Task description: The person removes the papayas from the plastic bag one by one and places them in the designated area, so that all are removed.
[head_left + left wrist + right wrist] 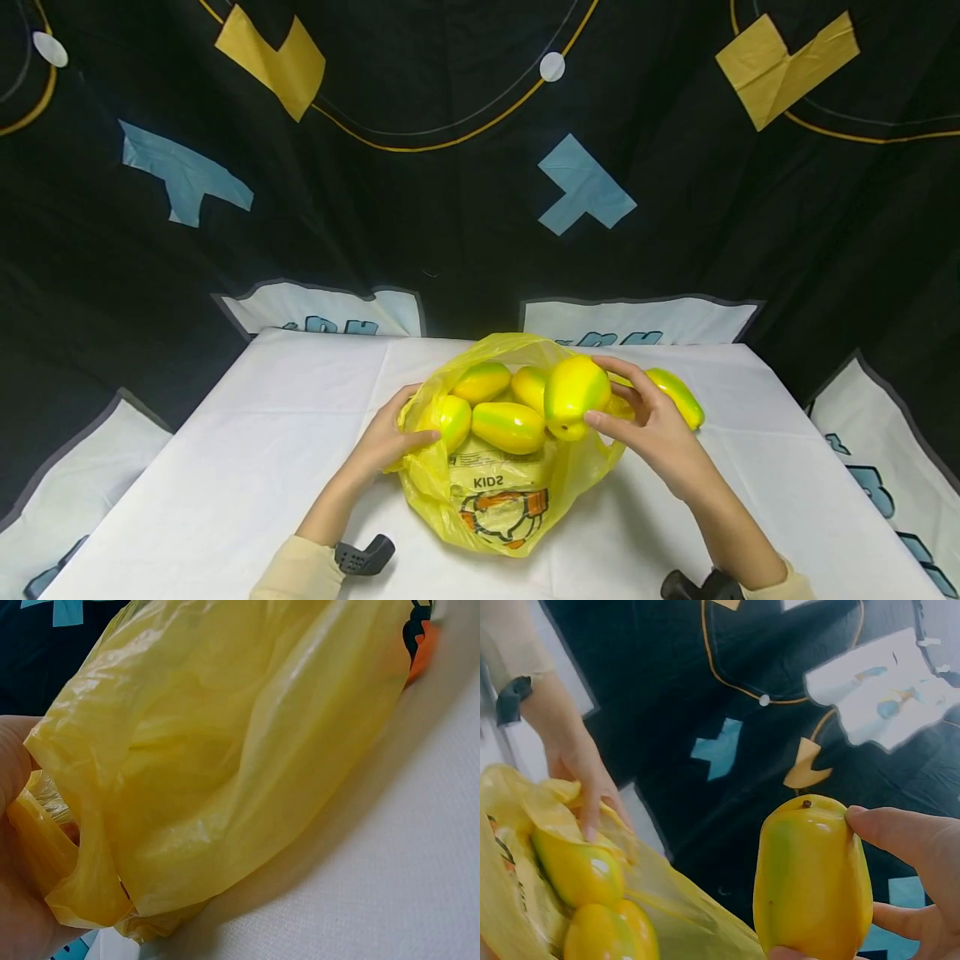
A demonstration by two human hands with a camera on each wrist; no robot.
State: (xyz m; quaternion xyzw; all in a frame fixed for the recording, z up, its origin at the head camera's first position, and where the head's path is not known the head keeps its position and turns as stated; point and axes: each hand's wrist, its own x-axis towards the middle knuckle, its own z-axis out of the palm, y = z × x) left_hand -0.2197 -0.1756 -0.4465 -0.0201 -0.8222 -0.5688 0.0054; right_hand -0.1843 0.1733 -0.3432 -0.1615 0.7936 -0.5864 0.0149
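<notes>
A yellow plastic bag (422, 510) with a printed front lies on the white table, its mouth spread wide. Several yellow-green mangoes (508, 427) sit inside it. My left hand (381, 440) grips the bag's left rim, thumb over the edge; the left wrist view shows the bag's film (202, 772) bunched at that hand. At the bag's right side my right hand (663, 437) holds a mango (576, 396) between thumb and fingers, above the opening. In the right wrist view this mango (810, 877) shows its dark stem end.
Another mango (677, 397) lies on the table (750, 483) right of the bag, partly behind my right hand. A black curtain (450, 225) with taped blue and yellow shapes hangs behind the table. Dark devices (365, 556) are strapped at both wrists.
</notes>
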